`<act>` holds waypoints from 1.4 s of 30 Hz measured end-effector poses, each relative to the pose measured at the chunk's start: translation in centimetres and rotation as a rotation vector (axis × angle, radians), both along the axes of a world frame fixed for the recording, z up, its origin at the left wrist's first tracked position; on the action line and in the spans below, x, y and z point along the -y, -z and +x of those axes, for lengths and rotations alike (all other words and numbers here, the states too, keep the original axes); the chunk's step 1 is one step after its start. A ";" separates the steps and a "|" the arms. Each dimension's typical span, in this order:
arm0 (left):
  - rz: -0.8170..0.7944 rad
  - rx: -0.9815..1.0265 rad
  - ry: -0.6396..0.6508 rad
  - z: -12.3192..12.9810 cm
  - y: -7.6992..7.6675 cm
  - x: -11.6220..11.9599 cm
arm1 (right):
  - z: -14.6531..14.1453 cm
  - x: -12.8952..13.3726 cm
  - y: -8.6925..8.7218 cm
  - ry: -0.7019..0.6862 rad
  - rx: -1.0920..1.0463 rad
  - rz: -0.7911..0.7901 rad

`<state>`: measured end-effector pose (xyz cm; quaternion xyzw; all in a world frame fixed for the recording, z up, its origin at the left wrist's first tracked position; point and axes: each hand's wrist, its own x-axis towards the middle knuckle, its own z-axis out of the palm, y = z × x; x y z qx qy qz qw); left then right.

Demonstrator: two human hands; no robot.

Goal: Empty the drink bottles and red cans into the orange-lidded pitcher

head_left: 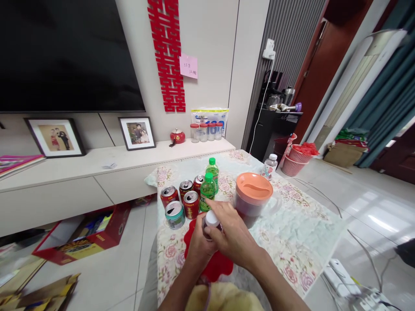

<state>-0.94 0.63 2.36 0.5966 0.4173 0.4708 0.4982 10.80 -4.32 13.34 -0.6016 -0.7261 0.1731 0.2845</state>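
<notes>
My left hand (198,242) is wrapped around a small bottle with a white cap (212,218) in front of me. My right hand (235,229) closes on the same bottle from the right, thumb at the cap and fingers reaching over its far side. Most of the bottle's body is hidden by the hands. A red scalloped mat (218,264) shows beneath them. Just beyond stand a green-capped bottle (207,190) and several opened drink cans (190,204). To the right is a large pitcher (249,209) of dark liquid with an orange lid (254,186).
A floral tablecloth (296,242) covers the table. At its far right corner stands another white-capped bottle (269,166). Behind it, a low white cabinet (136,157) carries framed photos and red-lidded jars (203,132). Power strips (340,278) and cables lie on the floor at right.
</notes>
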 end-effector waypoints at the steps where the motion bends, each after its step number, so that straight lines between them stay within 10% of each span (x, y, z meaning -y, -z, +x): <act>1: -0.012 0.015 0.015 0.0 -0.3 0.1 | 0.2 0.1 0.0 -0.020 -0.009 0.003; 29: -0.031 0.048 -0.037 0.3 0.4 0.7 | 1.1 -1.6 6.2 0.038 -0.525 0.049; 42: 0.023 0.042 -0.095 1.0 1.3 0.4 | 2.0 -1.8 4.9 -0.039 -0.508 0.075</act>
